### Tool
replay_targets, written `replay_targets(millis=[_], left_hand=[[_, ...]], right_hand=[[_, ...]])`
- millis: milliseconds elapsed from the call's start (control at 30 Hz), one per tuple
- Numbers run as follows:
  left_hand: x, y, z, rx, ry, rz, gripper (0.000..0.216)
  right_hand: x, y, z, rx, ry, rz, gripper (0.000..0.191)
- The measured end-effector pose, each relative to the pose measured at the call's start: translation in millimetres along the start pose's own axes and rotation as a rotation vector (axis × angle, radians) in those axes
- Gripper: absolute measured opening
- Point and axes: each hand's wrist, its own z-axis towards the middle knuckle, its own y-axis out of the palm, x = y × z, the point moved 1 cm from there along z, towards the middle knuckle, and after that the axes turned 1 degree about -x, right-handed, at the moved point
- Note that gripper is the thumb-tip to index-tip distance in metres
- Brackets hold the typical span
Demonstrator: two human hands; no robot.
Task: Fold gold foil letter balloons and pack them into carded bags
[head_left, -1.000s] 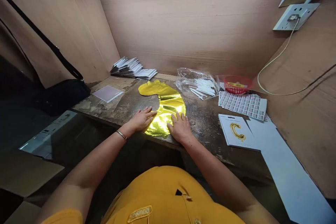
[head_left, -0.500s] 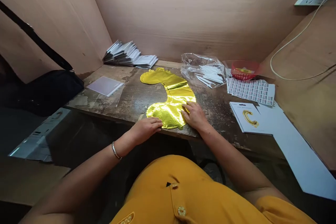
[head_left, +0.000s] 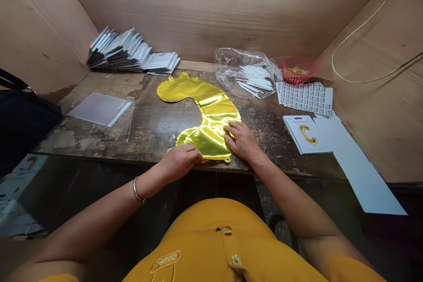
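A flat, uninflated gold foil balloon, curved like a letter C, lies on the worn wooden table before me. At its near edge, my left hand is closed, with thumb and fingers pinching the foil by the table's front edge. My right hand rests on the balloon's right side, its fingers spread and lying flat on the shiny surface. Small tabs stick out along the balloon's far end, and another shows at its near right corner.
Stacked white packets stand back left, with a clear plastic sleeve nearer. Farther right are a bag of white sticks, a red basket, sticker sheets, balloon cards and white card. A cable hangs at right.
My left fingers have curled from lying on the near edge into a pinch there. My right hand stays on the balloon. The head view has tilted down and shifted.
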Motion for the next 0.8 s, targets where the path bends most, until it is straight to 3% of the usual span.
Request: replay_targets(millis=[133, 300, 500, 800], left_hand=[[-10, -5, 15, -0.049, -0.265, -0.248, 0.011], [-18, -12, 38, -0.198, -0.578, -0.587, 0.038], [-14, -19, 49, -0.221, -0.674, -0.68, 0.04], [-19, -8, 44, -0.176, -0.764, -0.815, 0.043]], right_hand=[[-1, -2, 0, -0.056, 0.043, 0.006, 0.038], [-1, -3, -1, -0.096, 0.085, 0.026, 0.038], [0, -3, -3, -0.111, 0.105, 0.051, 0.04], [5, -1, -5, -0.137, 0.104, 0.09, 0.038]])
